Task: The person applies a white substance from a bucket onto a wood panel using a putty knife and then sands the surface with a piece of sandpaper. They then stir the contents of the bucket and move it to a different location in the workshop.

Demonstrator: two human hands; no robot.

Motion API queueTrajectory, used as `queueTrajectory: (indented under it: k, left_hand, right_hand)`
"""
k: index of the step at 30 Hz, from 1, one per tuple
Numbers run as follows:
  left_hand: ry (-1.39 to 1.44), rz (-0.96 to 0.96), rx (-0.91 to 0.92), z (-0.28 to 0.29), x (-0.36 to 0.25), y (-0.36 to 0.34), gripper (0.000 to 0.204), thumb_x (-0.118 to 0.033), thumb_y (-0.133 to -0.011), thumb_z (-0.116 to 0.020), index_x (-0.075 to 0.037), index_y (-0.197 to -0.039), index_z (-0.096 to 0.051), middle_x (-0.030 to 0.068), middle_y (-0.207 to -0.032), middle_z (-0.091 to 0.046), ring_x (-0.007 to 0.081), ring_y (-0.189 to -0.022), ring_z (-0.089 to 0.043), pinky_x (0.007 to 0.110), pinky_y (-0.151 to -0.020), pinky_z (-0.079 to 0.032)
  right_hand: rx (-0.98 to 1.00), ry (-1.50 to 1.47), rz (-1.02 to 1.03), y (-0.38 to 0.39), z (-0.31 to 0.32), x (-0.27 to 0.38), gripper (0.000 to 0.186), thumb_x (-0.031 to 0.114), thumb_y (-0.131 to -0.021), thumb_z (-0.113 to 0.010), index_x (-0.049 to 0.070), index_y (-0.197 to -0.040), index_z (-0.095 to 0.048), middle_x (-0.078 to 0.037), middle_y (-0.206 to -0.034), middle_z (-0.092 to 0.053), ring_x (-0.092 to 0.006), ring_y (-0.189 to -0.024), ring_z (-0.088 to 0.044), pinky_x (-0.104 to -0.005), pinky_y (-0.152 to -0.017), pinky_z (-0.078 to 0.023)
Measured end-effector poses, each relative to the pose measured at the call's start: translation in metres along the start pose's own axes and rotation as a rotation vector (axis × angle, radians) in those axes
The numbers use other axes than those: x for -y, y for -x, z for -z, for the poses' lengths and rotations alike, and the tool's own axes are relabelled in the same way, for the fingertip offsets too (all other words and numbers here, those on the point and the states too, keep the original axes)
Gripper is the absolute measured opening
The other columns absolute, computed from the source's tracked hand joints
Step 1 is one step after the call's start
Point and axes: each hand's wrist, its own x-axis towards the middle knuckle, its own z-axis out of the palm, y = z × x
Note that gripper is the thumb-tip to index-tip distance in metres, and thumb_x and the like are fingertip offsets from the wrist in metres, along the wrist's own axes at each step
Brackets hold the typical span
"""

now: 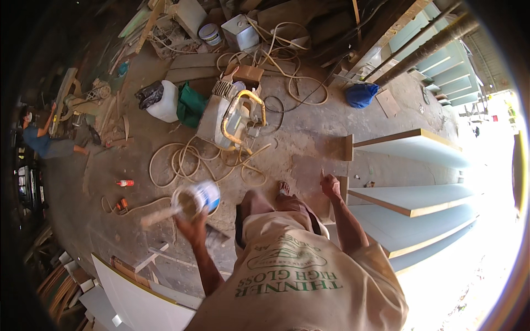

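Note:
My left hand [191, 225] grips a white and blue tub [204, 194], which is tilted and blurred, with a pale wooden piece [157, 216] sticking out to the left of it. My right hand [330, 186] is closed at the end of my outstretched arm, near the left ends of pale boards [408, 196] with light wood edges, which lie in spaced layers at the right. A thin piece seems to rise from its fingers, too small to name. My bare foot [284, 187] shows below, on the concrete floor.
A machine with a yellow frame [243, 118], coiled hoses [174, 165], a white jerrycan [163, 107], a green bag [190, 102] and a blue bundle [361, 95] lie ahead. An orange tool [122, 205] is at left. A co-worker [41, 138] is at far left. Panels [138, 292] stand at lower left.

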Motion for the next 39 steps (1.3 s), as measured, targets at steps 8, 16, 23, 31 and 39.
queueTrajectory:
  k: [8,16,23,31,39]
  left_hand:
    - [-0.099,-0.183,0.536,-0.289,-0.044,-0.076,0.098,-0.013,-0.063,-0.098,-0.005,-0.145,-0.046,0.0143,-0.133,-0.061,0.0268,-0.123,-0.061,0.041,-0.105,-0.053]
    - [-0.301,0.059,0.669,-0.493,-0.028,-0.139,0.113,-0.037,-0.063,-0.098,-0.005,-0.149,-0.033,0.0223,-0.137,-0.056,0.0408,-0.121,-0.062,0.048,-0.1,-0.054]
    - [-0.41,0.213,0.555,-0.613,0.071,-0.178,0.113,-0.041,-0.067,-0.095,-0.003,-0.15,-0.028,0.0257,-0.135,-0.055,0.0445,-0.119,-0.063,0.05,-0.096,-0.057]
    - [-0.488,0.454,0.311,-0.702,0.254,-0.228,0.11,-0.041,-0.064,-0.096,-0.007,-0.146,-0.031,0.0216,-0.136,-0.059,0.0461,-0.114,-0.066,0.054,-0.093,-0.056]
    - [-0.44,0.598,0.083,-0.797,0.419,-0.266,0.115,-0.045,-0.061,-0.096,-0.009,-0.15,-0.033,0.0197,-0.136,-0.058,0.0433,-0.117,-0.065,0.053,-0.091,-0.059]
  right_hand:
    - [0.009,-0.495,-0.333,-0.062,0.102,-0.016,0.042,0.046,-0.097,-0.069,0.005,-0.09,-0.068,-0.004,-0.078,-0.065,-0.0122,-0.063,-0.061,-0.0296,-0.052,-0.052]
    - [0.043,-0.615,-0.654,-0.207,0.173,-0.025,0.018,0.024,-0.093,-0.069,0.009,-0.084,-0.066,0.002,-0.068,-0.061,-0.0099,-0.051,-0.052,-0.0275,-0.045,-0.039]
    - [0.25,0.14,-0.259,-0.449,0.185,0.008,0.023,0.025,-0.095,-0.063,0.003,-0.089,-0.069,-0.008,-0.07,-0.065,-0.0176,-0.06,-0.062,-0.0369,-0.056,-0.048]
    - [0.468,0.263,0.533,-0.73,-0.029,0.068,0.015,0.012,-0.087,-0.068,0.003,-0.099,-0.068,-0.021,-0.087,-0.071,-0.0423,-0.085,-0.071,-0.0508,-0.073,-0.055]
    - [0.666,0.532,0.786,-0.89,-0.259,0.09,0.021,0.013,-0.088,-0.061,0.006,-0.107,-0.064,-0.022,-0.103,-0.071,-0.0442,-0.098,-0.069,-0.0566,-0.084,-0.055]
